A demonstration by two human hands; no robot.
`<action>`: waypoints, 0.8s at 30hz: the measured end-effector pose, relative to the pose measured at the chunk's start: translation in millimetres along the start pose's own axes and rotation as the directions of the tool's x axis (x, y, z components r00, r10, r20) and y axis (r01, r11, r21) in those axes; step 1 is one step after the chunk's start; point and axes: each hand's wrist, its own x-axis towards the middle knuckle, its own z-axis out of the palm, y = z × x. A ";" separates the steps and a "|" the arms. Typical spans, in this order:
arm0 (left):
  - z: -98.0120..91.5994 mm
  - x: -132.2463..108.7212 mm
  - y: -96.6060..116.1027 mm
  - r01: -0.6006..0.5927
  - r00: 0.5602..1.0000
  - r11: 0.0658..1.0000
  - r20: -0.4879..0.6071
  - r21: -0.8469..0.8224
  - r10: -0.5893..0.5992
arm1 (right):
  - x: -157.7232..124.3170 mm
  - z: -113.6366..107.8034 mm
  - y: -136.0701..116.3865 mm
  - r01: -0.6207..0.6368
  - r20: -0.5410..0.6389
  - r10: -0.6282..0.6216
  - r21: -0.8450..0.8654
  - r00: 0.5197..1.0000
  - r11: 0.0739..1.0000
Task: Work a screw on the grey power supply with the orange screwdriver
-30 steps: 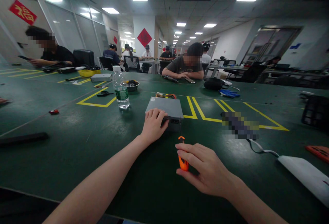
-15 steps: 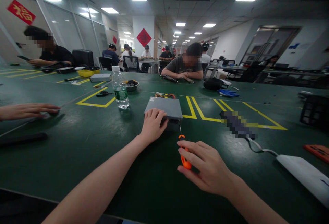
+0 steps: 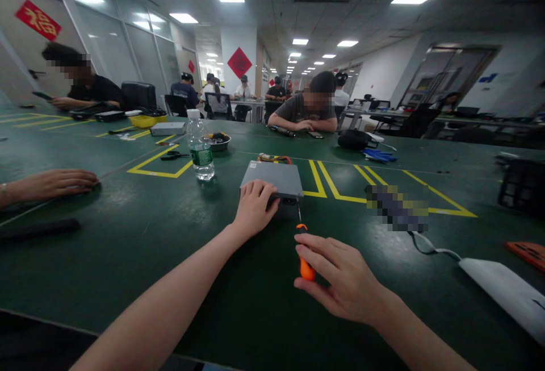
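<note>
1. Our left hand (image 3: 254,209) lies on the near corner of the flat grey metal box (image 3: 279,178), fingers curled over its top, apparently pinning it to the dark green table (image 3: 128,234).
2. Our right hand (image 3: 340,277) pinches the orange-handled screwdriver (image 3: 304,263) between thumb and fingers, and its thin shaft points at the box's near side.
3. A clear plastic water bottle (image 3: 200,146) stands left of the box; another person's hand (image 3: 63,182) rests far left.

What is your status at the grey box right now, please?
Left hand holds grey box at near edge. Right hand holds orange screwdriver, tip at box front. Water bottle stands apart, left.
</note>
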 end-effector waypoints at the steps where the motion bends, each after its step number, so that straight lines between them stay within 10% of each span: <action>1: -0.1 0.0 0.0 0.000 1.000 1.000 0.002 0.004 0.000 | -0.9 1.3 0.8 -0.003 -0.036 0.003 -0.004 0.999 1.000; 24: -1.9 -0.1 0.1 0.001 1.000 1.000 -0.004 -0.019 -0.001 | 1.9 21.0 -0.4 0.065 -0.037 -0.064 0.019 0.997 0.998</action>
